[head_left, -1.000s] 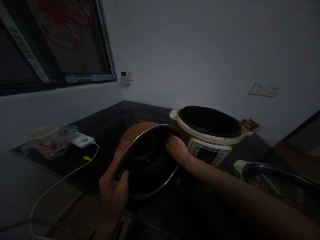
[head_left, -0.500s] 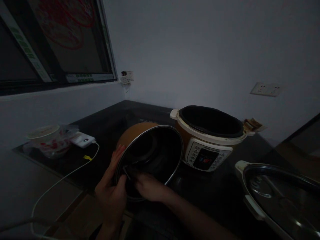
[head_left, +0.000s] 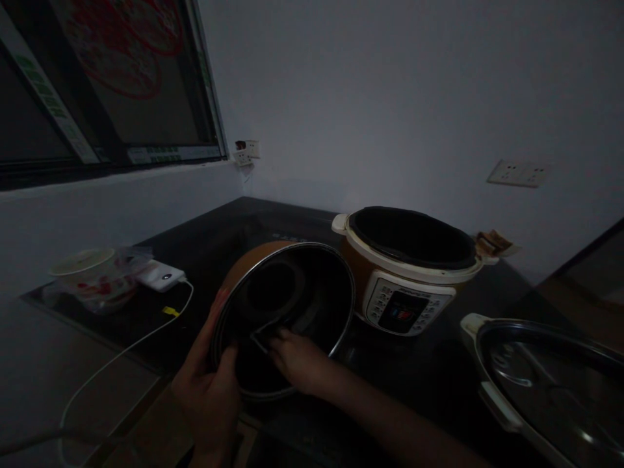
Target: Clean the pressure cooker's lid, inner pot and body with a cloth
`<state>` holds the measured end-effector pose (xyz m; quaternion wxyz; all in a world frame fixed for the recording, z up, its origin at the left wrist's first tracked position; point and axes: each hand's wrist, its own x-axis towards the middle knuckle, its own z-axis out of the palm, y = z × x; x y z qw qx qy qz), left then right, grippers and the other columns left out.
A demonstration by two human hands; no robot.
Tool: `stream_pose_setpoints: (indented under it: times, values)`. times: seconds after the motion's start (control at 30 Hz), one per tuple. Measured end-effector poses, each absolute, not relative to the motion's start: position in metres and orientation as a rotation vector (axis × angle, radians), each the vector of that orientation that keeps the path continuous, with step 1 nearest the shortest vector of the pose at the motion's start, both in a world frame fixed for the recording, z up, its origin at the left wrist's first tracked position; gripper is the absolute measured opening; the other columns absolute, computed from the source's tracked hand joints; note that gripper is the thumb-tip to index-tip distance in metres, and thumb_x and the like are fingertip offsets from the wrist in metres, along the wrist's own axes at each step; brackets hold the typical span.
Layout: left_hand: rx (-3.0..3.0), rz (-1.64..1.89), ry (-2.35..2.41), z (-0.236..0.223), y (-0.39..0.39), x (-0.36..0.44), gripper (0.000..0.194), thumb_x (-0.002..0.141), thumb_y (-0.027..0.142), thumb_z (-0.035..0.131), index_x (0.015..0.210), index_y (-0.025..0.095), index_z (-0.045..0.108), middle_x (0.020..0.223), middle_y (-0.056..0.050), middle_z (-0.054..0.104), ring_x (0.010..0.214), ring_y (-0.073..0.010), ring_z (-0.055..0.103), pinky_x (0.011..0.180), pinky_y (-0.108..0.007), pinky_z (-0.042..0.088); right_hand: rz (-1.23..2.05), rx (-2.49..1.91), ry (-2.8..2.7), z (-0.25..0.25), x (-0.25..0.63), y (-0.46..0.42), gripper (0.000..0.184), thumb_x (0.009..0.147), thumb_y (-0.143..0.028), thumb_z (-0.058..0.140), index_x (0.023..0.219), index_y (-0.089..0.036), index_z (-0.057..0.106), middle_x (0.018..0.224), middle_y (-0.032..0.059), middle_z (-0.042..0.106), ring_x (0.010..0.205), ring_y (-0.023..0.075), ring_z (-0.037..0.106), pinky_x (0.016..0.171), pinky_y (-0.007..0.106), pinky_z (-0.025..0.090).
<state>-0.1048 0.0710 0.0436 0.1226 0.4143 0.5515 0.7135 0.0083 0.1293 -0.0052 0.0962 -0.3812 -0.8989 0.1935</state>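
The inner pot [head_left: 319, 286], dark inside and orange-brown outside, is tilted so its mouth faces me. My left hand [head_left: 209, 377] grips its left rim, thumb inside and fingers along the outer wall. Inside the pot, my right hand [head_left: 297, 357] is closed on a dark cloth [head_left: 266, 333] with a pale edge, pressed against the lower wall. Poor light leaves the cloth's full shape unclear. Just right of the pot stands the pressure cooker body [head_left: 409, 302], uncovered, with its control panel facing me.
A cooker lid [head_left: 541, 377] lies at the right. On the left are a bagged tub [head_left: 97, 279] and a white device [head_left: 163, 275] with a cable [head_left: 121, 351] hanging off the edge. The dark countertop [head_left: 214, 227] meets a wall with sockets [head_left: 519, 173].
My right hand and the cloth have shifted slightly right, away from my left thumb. The pot has turned a little, and my left hand has moved slightly left and down with its rim.
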Motion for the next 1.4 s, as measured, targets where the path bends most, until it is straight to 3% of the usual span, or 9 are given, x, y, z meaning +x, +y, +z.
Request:
stream_pose_setpoints:
  times: [0.1,0.2,0.33,0.5,0.7,0.93,1.2,1.3,1.4]
  values:
    - [1.180,2.065,1.603,0.047,0.072,-0.105,0.048,0.080,0.015,0.062,0.124,0.033,0.061,0.131,0.004,0.061,0.127,-0.0232,0.052,0.111,-0.040,0.038,0.406,-1.343,-2.658,-0.009,0.025,0.144,0.040,0.089,-0.011,0.042,0.124,0.000,0.058,0.128,0.0264,0.056,0.129,0.0313,0.047,0.111,0.050,0.028]
    - [1.136,2.071,1.577,0.045,0.077,-0.106,0.051,0.077,0.011,0.061,0.124,0.032,0.062,0.129,0.003,0.063,0.125,-0.0247,0.053,0.110,-0.043,0.039,0.216,-1.542,-2.582,-0.004,0.034,0.163,0.048,0.086,-0.004,0.036,0.130,0.012,0.047,0.136,0.0345,0.043,0.137,0.0340,0.034,0.115,0.052,0.019]
    - [1.073,2.067,1.547,0.040,0.086,-0.111,0.055,0.073,0.008,0.059,0.123,0.030,0.062,0.126,0.001,0.065,0.122,-0.0262,0.056,0.107,-0.046,0.042,0.060,-1.589,-2.510,0.009,0.034,0.188,0.057,0.084,-0.003,0.032,0.141,0.000,0.039,0.146,0.0236,0.037,0.142,0.0288,0.023,0.116,0.053,0.011]
    - [1.023,2.060,1.504,0.037,0.092,-0.119,0.061,0.071,0.006,0.058,0.127,0.030,0.059,0.129,0.000,0.063,0.124,-0.0276,0.054,0.107,-0.047,0.041,0.038,-1.460,-2.485,0.025,0.024,0.211,0.055,0.088,-0.003,0.026,0.141,0.010,0.030,0.150,0.0274,0.025,0.144,0.0276,0.017,0.118,0.045,0.014]
    - [1.007,2.027,1.443,0.042,0.101,-0.126,0.064,0.068,0.004,0.056,0.127,0.028,0.059,0.125,0.000,0.065,0.119,-0.0270,0.058,0.103,-0.044,0.046,0.173,-1.222,-2.514,0.035,0.005,0.234,0.066,0.090,-0.013,0.041,0.149,-0.001,0.014,0.157,0.0181,0.012,0.146,0.0254,0.007,0.117,0.042,0.020]
    - [1.050,1.993,1.403,0.046,0.106,-0.127,0.063,0.064,0.003,0.054,0.120,0.029,0.065,0.122,0.001,0.067,0.118,-0.0269,0.059,0.103,-0.042,0.047,0.290,-0.945,-2.588,0.036,-0.034,0.223,0.073,0.093,-0.029,0.044,0.150,-0.004,0.007,0.159,0.0144,0.003,0.145,0.0247,-0.007,0.117,0.048,0.008]
    - [1.002,2.035,1.463,0.040,0.107,-0.136,0.061,0.064,0.005,0.056,0.121,0.028,0.064,0.122,0.000,0.067,0.117,-0.0271,0.059,0.104,-0.044,0.045,0.365,-0.592,-3.034,0.028,-0.024,0.185,0.052,0.093,-0.017,0.041,0.145,-0.013,0.032,0.156,0.0104,0.023,0.145,0.0202,0.012,0.116,0.049,0.019]
    - [0.959,2.039,1.508,0.039,0.107,-0.137,0.061,0.064,0.005,0.056,0.119,0.030,0.065,0.121,0.002,0.068,0.117,-0.0266,0.059,0.106,-0.045,0.044,0.394,-0.640,-3.162,0.026,0.000,0.184,0.049,0.090,-0.012,0.045,0.138,-0.019,0.044,0.150,0.0065,0.038,0.140,0.0178,0.029,0.111,0.043,0.032]
    - [0.891,2.056,1.554,0.040,0.105,-0.136,0.062,0.063,0.005,0.056,0.118,0.031,0.065,0.120,0.002,0.068,0.116,-0.0270,0.060,0.105,-0.048,0.044,0.359,-0.826,-3.250,0.028,0.021,0.188,0.047,0.087,-0.008,0.049,0.131,-0.023,0.053,0.139,0.0073,0.053,0.126,0.0201,0.051,0.097,0.038,0.048]
